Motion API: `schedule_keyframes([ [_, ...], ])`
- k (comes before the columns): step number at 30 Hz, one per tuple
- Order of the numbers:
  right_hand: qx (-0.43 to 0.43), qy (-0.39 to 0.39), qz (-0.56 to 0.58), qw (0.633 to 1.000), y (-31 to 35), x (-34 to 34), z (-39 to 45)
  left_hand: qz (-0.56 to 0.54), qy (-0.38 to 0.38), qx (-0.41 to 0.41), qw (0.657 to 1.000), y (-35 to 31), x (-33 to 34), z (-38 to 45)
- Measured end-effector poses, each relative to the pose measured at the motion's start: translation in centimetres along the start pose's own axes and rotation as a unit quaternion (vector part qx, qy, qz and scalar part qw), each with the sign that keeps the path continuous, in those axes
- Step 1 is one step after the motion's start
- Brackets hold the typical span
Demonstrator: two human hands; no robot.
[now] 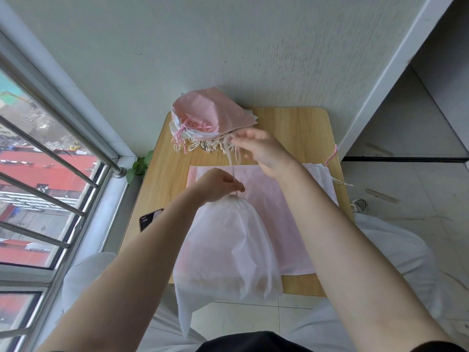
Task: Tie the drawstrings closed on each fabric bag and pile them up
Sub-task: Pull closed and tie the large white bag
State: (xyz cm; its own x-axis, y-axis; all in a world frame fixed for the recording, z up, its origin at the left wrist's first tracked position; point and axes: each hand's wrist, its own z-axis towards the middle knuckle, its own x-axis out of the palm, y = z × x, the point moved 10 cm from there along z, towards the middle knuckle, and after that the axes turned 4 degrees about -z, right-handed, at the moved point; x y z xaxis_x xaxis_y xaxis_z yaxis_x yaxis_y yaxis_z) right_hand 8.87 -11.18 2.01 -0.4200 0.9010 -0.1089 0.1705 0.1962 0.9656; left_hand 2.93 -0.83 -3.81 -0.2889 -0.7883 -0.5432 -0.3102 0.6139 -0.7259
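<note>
Two hands work one white fabric bag (228, 252), which hangs over the near edge of a small wooden table (299, 123) with its gathered neck pointing away from the person. Left hand (218, 185) pinches the neck, fingers curled tight on the bunched cloth just where the cords come out. Right hand (261, 148) is raised farther back, fingertips pinched together on the pale drawstrings (229, 158), which run taut up from the neck to it; motion blur there, exact finger layout unclear. Under the bag lies a flat pink bag (269, 199), with more white bags (322, 179) beneath at the right edge. Pile of tied bags (213, 113), pink on top, sits at the table's far left corner, cords dangling toward the person. Phone (149, 219) lies at the table's left edge.
</note>
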Motion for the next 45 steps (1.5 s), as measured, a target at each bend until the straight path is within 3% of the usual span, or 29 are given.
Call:
schedule_keyframes([
  [2, -0.045, -0.038, 0.001, 0.998, 1.0, -1.0, 0.0, -0.037, 0.007, -0.001, 0.999, 0.0, 0.2, 0.0],
  [5, -0.033, -0.092, -0.133, 0.986, -0.6, -2.4, -0.2, -0.117, 0.024, -0.02, 0.993, 0.5, 0.4, 0.2],
  [9, 0.022, 0.043, -0.212, 0.976, -5.1, 0.3, -0.9, -0.171, 0.04, -0.056, 0.983, 0.8, 1.0, 0.3],
  [14, -0.01, 0.007, -0.202, 0.979, -5.9, 0.6, -1.6, -0.286, 0.064, -0.114, 0.949, 2.5, 1.7, 0.5],
  [18, 0.01, -0.025, -0.141, 0.99, -6.6, -0.1, -1.6, -0.293, 0.069, -0.086, 0.95, 2.7, 1.4, 0.5],
  [21, 0.074, -0.012, 0.031, 0.997, -8.7, -0.3, -2.0, -0.295, 0.025, -0.056, 0.953, 2.5, 0.1, 0.4],
  [24, 0.136, 0.003, 0.187, 0.973, -10.5, -0.1, -2.8, -0.259, -0.028, -0.029, 0.965, 2.2, -1.2, 0.2],
  [26, 0.143, -0.003, 0.146, 0.979, -10.8, -0.4, -2.8, -0.233, -0.049, -0.01, 0.971, 1.9, -1.5, 0.2],
  [30, 0.077, 0.021, 0.011, 0.997, -8.5, 0.1, -2.5, -0.197, -0.039, 0.017, 0.98, 1.0, -1.4, 0.3],
  [33, 0.061, 0.083, -0.067, 0.992, -7.1, 1.9, -2.6, -0.181, -0.039, 0.013, 0.983, 0.7, -1.4, 0.4],
  [36, 0.061, 0.064, -0.156, 0.984, -6.6, 1.7, -2.4, -0.124, -0.06, 0.002, 0.99, 0.7, -1.9, 0.5],
  [41, 0.036, 0.036, -0.17, 0.984, -5.5, 2.0, -2.3, -0.075, -0.062, 0.009, 0.995, -0.3, -2.1, 0.2],
  [45, 0.018, 0.059, -0.187, 0.98, -4.7, 2.4, -2.2, -0.069, -0.051, 0.006, 0.996, -0.1, -1.7, 0.4],
])
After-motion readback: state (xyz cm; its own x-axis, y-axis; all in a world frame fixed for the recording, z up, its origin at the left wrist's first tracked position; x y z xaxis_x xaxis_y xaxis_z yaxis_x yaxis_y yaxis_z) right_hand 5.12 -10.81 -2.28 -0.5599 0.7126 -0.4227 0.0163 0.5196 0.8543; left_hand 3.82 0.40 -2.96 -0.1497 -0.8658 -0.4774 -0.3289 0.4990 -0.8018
